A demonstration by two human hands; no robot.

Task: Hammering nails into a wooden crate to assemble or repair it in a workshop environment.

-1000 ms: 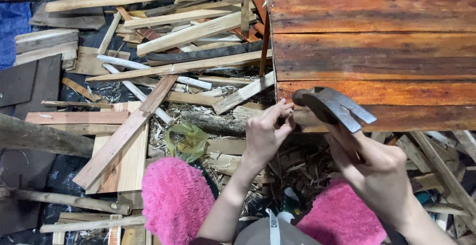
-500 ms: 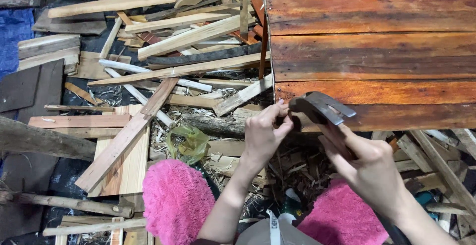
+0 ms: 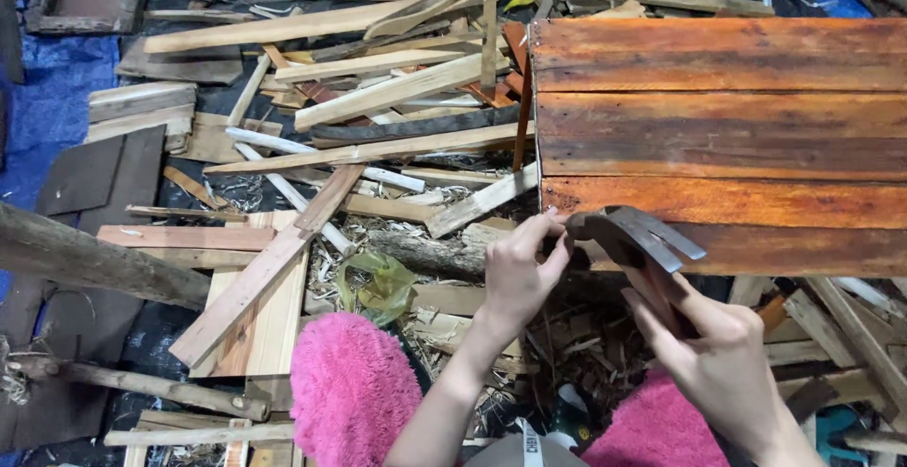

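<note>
Hammer: a claw hammer [image 3: 628, 233] lay with its head against the lower left corner of the reddish plank panel [image 3: 718, 136], claws pointing right.
Right hand: the right hand [image 3: 713, 358] was clamped round the hammer's handle, below the panel's lower edge.
Left hand: the left hand [image 3: 521, 269] had its fingertips pinched together at the panel's corner, just beside the hammer head; what they pinched was too small to tell.
Surroundings: scrap wood slats [image 3: 378, 99] lay piled to the left, 2 pink fluffy slippers [image 3: 351, 391] below, a blue tarp [image 3: 47, 99] at far left.
</note>
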